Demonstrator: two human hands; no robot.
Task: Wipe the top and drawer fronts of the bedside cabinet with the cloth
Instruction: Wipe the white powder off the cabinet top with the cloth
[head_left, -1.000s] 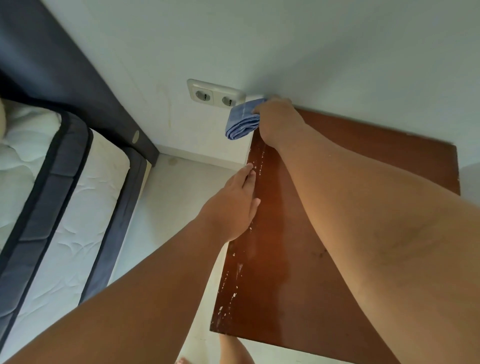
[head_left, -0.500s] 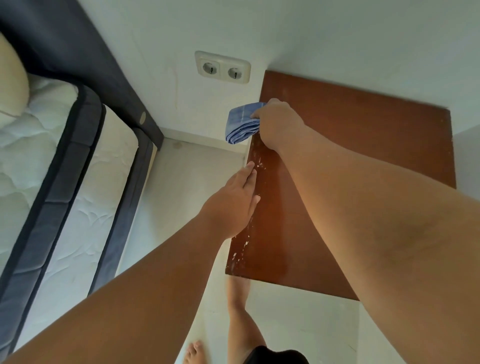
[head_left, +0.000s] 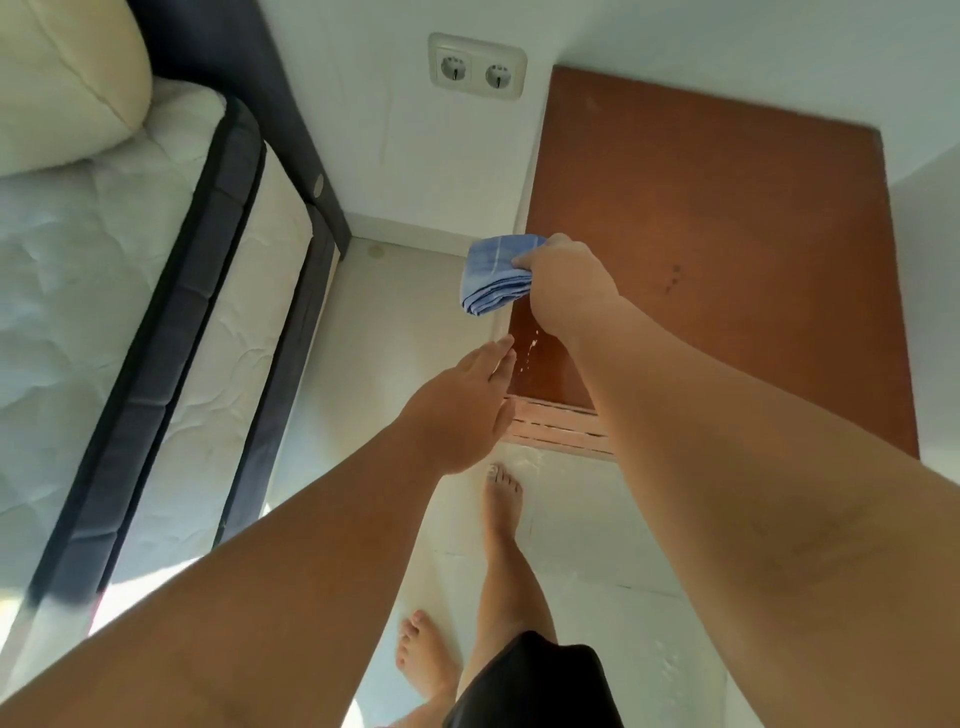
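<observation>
The cabinet top (head_left: 717, 249) is bare and free to pass over, from 12 to 3 o'clock. At 12 o'clock the wall (head_left: 727, 47) closes it. At 9 o'clock, the bed (head_left: 156, 312) narrows the floor gap (head_left: 395, 322).

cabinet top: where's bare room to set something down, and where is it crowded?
Free: most of the brown cabinet top, from the wall to the right edge. Crowded: its left edge, where the right hand holds the blue cloth and the left hand rests near the front corner.

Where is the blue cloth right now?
The blue cloth is in the right hand, at the cabinet top's left edge, below the wall socket.
</observation>
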